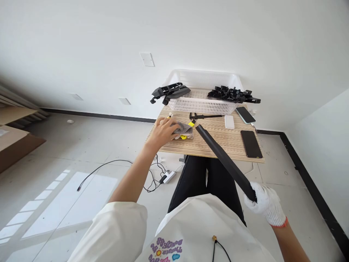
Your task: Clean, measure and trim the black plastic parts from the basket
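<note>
My bare left hand [161, 134] is on a grey cloth [183, 127] at the left of the wooden table [171, 147], its fingers curled over the cloth. Beside and partly beneath the cloth are yellow pieces [184, 137], mostly covered. In a white knitted glove with an orange cuff, my right hand [264, 202] grips one end of a long black plastic trim strip [224, 156]. The strip slants up and left across my lap, its far end over the table near the cloth.
Behind sits a white plastic basket [201, 106] with black plastic parts [174, 91] on the left and a black cluster [229, 94] on the right. Black calipers [204, 116], a white block [229, 122] and two phones [251, 144] lie on the table. Cables and a power strip [169, 177] are on the floor.
</note>
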`<state>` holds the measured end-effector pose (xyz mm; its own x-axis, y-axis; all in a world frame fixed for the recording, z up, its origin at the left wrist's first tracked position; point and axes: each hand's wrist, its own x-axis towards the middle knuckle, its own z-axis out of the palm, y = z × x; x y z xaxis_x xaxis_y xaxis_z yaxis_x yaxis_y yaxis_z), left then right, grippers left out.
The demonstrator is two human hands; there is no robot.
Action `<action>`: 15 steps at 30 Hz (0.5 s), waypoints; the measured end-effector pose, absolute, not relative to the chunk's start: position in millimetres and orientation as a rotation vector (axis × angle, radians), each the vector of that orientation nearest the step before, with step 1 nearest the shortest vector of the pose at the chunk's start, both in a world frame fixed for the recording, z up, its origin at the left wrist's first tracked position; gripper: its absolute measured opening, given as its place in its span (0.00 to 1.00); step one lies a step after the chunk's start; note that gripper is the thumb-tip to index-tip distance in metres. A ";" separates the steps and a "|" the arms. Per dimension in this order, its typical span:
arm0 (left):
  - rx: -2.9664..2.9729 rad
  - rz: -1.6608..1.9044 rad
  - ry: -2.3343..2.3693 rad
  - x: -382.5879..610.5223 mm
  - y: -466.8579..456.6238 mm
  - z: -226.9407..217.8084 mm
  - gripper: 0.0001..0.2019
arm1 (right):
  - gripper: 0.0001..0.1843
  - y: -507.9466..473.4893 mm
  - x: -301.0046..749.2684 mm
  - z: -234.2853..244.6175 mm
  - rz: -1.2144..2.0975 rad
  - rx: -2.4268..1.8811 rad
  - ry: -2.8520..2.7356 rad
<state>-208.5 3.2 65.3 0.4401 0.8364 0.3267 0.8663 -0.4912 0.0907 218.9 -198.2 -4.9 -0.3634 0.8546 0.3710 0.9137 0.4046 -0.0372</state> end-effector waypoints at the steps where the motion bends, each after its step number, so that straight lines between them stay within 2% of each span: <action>1: -2.588 -0.513 -1.525 -208.1 5.5 67.0 0.10 | 0.11 -195.9 220.3 -2.6 -0.271 -1.533 -2.340; 6: -2.433 -0.678 -1.610 -214.0 18.5 95.7 0.13 | 0.10 -186.3 224.9 0.6 -0.335 -1.532 -2.390; 11: -2.101 -1.266 -1.843 -227.8 15.8 158.6 0.13 | 0.11 -172.4 223.5 -4.6 -0.354 -1.494 -2.407; 13: -2.087 -1.511 -1.777 -216.4 4.9 176.1 0.17 | 0.10 -166.0 219.3 -5.3 -0.329 -1.475 -2.422; 15: -2.272 -1.590 -1.587 -194.6 -7.2 179.9 0.23 | 0.09 -161.8 213.5 -4.5 -0.324 -1.434 -2.406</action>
